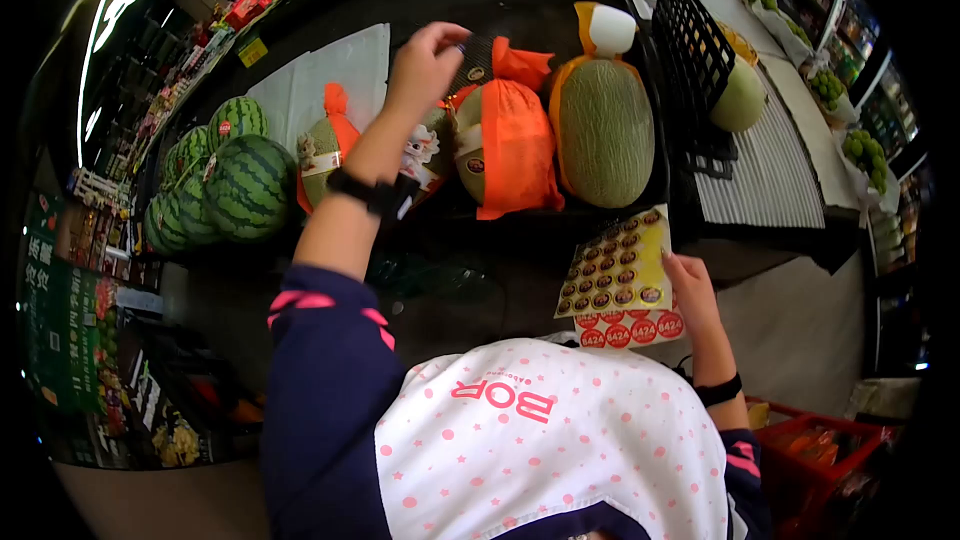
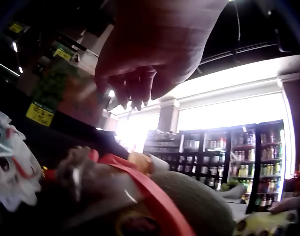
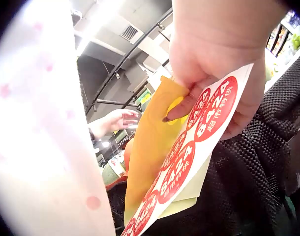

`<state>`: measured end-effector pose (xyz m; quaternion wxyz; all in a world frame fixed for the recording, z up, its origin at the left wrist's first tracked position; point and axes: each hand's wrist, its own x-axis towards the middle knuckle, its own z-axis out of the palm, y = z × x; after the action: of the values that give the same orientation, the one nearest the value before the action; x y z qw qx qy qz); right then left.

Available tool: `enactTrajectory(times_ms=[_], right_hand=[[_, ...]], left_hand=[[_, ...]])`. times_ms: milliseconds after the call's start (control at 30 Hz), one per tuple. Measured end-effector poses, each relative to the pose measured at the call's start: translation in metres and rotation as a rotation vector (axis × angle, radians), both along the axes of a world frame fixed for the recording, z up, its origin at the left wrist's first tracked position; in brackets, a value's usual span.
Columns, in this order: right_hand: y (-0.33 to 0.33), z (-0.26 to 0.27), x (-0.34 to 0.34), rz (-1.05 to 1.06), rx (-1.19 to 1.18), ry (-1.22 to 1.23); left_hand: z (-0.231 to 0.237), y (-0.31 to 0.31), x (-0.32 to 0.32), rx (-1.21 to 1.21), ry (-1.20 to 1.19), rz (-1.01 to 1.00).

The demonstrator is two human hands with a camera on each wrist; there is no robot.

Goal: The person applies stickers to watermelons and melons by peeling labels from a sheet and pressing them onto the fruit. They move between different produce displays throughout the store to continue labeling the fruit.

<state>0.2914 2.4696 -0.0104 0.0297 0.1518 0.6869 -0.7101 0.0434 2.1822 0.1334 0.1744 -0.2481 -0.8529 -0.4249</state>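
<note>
My left hand point(image 1: 428, 68) hovers over the melons, its fingers relaxed and slightly bent; in the left wrist view the hand point(image 2: 150, 59) shows nothing clearly held. Below it are a melon in orange wrapping point(image 1: 518, 145) and a partly hidden melon with a white cartoon tag point(image 1: 420, 152). My right hand point(image 1: 692, 292) pinches the edge of a gold sheet of round dark stickers point(image 1: 610, 270), with a red-and-white sticker sheet point(image 1: 635, 330) under it. In the right wrist view, the thumb of the right hand point(image 3: 216, 73) lies on the yellow sheet point(image 3: 157, 132), beside the red stickers point(image 3: 178, 172).
Watermelons point(image 1: 245, 185) sit at the left of the dark display, near a smaller orange-wrapped melon point(image 1: 322, 155). A large netted melon point(image 1: 606, 135) lies at its right end. Farther right stand a black crate point(image 1: 692, 40) and a pale melon point(image 1: 738, 98). A red crate point(image 1: 815, 465) is at lower right.
</note>
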Motion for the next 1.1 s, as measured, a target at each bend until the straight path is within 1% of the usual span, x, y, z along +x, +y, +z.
enactTrajectory(times_ms=[33, 67, 100, 133, 167, 200, 233, 267, 300, 333, 367, 400, 433, 500, 533, 567, 600, 667, 700, 767, 900, 967, 1033, 1100], right_hand=[[-0.003, 0.003, -0.002, -0.02, 0.032, -0.039], [-0.005, -0.003, -0.007, 0.015, 0.053, 0.056], [-0.005, -0.011, -0.013, 0.045, 0.076, 0.145], [-0.007, -0.029, -0.005, 0.054, 0.065, 0.141], [-0.007, -0.036, -0.026, 0.092, 0.07, 0.229], [-0.012, -0.033, -0.026, 0.113, 0.025, 0.162], [-0.015, -0.022, -0.03, 0.137, -0.011, 0.121], [-0.015, 0.001, -0.028, 0.204, 0.044, 0.022], [-0.02, 0.006, -0.027, 0.203, 0.045, 0.014], [-0.026, 0.009, -0.028, 0.181, -0.065, 0.068], [-0.031, 0.012, -0.026, 0.155, -0.174, 0.119], [-0.035, 0.018, -0.024, 0.132, -0.158, 0.083], [-0.033, 0.012, -0.026, 0.131, -0.157, 0.077], [-0.03, -0.006, -0.033, 0.236, -0.042, 0.023], [-0.027, -0.006, -0.031, 0.25, 0.032, 0.034], [-0.028, -0.002, -0.03, 0.25, 0.025, 0.035], [-0.03, 0.004, -0.028, 0.246, -0.056, 0.02], [-0.031, 0.01, -0.022, 0.233, -0.209, -0.012], [-0.03, 0.009, -0.022, 0.231, -0.208, -0.017], [-0.028, 0.005, -0.025, 0.249, -0.076, -0.012], [-0.03, 0.012, -0.024, 0.25, -0.155, 0.017], [-0.022, 0.006, -0.027, 0.493, -0.025, 0.096], [-0.021, 0.004, -0.027, 0.505, -0.029, 0.098], [-0.021, 0.004, -0.027, 0.519, -0.033, 0.102]], left_hand=[[0.003, 0.016, 0.042, -0.058, 0.056, -0.087], [-0.006, 0.027, 0.071, -0.172, 0.231, -0.197], [-0.015, 0.035, 0.099, -0.386, 0.48, -0.31], [-0.041, 0.056, 0.148, -0.604, 0.558, -0.441], [-0.047, 0.059, 0.147, -0.583, 0.637, -0.432], [-0.052, 0.068, 0.169, -0.633, 0.512, -0.498], [-0.065, 0.077, 0.179, -0.589, 0.45, -0.533], [-0.075, 0.084, 0.182, -0.543, 0.428, -0.51], [-0.084, 0.088, 0.185, -0.498, 0.401, -0.487], [-0.089, 0.091, 0.185, -0.496, 0.399, -0.489], [-0.094, 0.093, 0.184, -0.509, 0.357, -0.424], [-0.098, 0.094, 0.183, -0.52, 0.314, -0.359], [-0.102, 0.093, 0.181, -0.517, 0.309, -0.361], [-0.107, 0.088, 0.181, -0.603, 0.438, -0.325], [-0.107, 0.086, 0.182, -0.608, 0.436, -0.325], [-0.107, 0.085, 0.183, -0.607, 0.445, -0.384], [-0.107, 0.083, 0.185, -0.605, 0.45, -0.445], [-0.107, 0.081, 0.187, -0.633, 0.452, -0.461], [-0.108, 0.081, 0.188, -0.658, 0.456, -0.471], [-0.113, 0.081, 0.185, -0.613, 0.464, -0.474], [-0.116, 0.078, 0.184, -0.531, 0.476, -0.474], [-0.116, 0.076, 0.185, -0.521, 0.44, -0.46], [-0.114, 0.075, 0.185, -0.51, 0.406, -0.444], [-0.11, 0.074, 0.185, -0.563, 0.353, -0.389]])
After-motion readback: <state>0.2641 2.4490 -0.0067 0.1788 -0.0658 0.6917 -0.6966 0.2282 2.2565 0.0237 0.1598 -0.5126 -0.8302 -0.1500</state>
